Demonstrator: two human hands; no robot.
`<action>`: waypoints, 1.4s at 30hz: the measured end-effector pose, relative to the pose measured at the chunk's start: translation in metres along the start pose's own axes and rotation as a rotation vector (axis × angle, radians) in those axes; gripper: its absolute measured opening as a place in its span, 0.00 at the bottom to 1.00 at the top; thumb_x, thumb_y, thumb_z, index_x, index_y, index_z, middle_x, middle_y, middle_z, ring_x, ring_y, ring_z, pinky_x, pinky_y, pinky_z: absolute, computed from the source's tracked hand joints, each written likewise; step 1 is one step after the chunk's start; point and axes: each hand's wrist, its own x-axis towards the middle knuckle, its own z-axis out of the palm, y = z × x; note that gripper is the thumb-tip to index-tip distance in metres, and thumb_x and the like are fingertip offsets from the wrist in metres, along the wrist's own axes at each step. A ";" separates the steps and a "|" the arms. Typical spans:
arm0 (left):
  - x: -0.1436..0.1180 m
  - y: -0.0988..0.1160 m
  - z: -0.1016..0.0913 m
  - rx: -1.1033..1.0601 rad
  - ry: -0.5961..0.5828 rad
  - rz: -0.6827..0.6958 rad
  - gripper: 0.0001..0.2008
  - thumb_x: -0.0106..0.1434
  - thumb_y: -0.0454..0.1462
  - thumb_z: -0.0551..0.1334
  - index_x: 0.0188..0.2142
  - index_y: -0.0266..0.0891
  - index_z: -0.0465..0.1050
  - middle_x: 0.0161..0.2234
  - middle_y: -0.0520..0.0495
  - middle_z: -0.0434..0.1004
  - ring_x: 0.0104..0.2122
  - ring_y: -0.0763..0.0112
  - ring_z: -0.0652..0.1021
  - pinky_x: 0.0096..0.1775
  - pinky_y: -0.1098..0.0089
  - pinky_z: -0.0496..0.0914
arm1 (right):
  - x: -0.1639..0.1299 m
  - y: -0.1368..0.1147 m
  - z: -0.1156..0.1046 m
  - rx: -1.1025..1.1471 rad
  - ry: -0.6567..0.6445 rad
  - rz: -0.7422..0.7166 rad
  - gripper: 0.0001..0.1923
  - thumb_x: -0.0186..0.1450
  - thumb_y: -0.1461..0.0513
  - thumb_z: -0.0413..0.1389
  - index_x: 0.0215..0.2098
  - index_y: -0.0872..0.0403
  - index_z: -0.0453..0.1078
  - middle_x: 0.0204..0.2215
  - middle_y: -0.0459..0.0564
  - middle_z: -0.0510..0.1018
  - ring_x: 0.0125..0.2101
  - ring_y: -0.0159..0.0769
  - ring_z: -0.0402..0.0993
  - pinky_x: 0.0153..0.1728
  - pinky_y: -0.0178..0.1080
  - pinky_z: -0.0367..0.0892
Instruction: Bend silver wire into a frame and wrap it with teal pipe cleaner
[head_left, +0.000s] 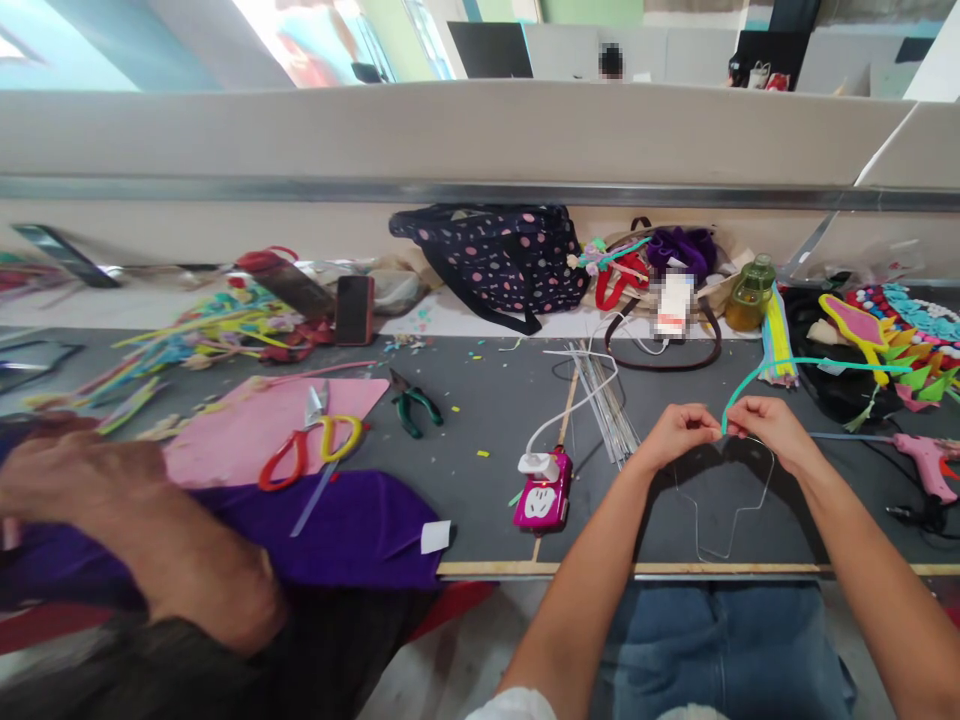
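Teal pipe cleaner pinched by my left hand and right hand, both closed on its end, atop a bent wire frame above the grey table.

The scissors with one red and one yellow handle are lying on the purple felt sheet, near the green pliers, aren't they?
Not quite. In the head view the scissors lie mostly on the pink sheet, not the purple felt. The green pliers are indeed nearby.
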 end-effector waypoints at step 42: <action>0.000 0.010 0.004 0.222 0.238 0.186 0.15 0.56 0.47 0.69 0.27 0.36 0.77 0.26 0.49 0.69 0.27 0.74 0.68 0.32 0.72 0.60 | -0.012 0.034 0.026 -0.300 0.282 -0.620 0.07 0.67 0.58 0.55 0.33 0.50 0.73 0.31 0.48 0.76 0.32 0.36 0.73 0.35 0.38 0.68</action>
